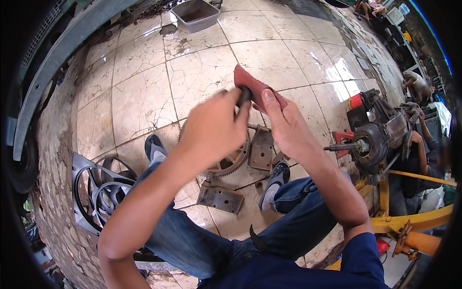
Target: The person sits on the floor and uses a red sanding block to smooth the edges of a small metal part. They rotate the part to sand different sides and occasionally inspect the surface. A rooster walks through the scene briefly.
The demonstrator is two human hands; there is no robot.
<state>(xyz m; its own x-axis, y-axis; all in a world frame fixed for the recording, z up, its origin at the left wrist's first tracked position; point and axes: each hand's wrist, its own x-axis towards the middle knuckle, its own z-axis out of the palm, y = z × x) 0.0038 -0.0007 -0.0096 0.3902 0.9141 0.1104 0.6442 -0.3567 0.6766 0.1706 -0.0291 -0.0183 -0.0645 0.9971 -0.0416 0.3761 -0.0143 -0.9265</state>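
My right hand (291,125) is closed on a folded piece of red sandpaper (250,79), with the thumb lying on top of it. Slightly blurred, my left hand (214,120) grips a small dark cylindrical part (244,96) and holds it against the sandpaper. The fingers of the left hand partly hide that part, so its full shape does not show. Below both hands, on the tiles between my feet, lies a toothed ring gear (228,166), partly covered by my left forearm. Flat metal brackets (261,153) rest beside it.
Another metal bracket (221,200) sits nearer to me. A fan shroud (79,192) stands at the left. On the right are a greasy gearbox-like assembly (378,144), a yellow steel frame (409,221) and a co-worker's arm (421,151). A grey basin (204,24) is at the far side.
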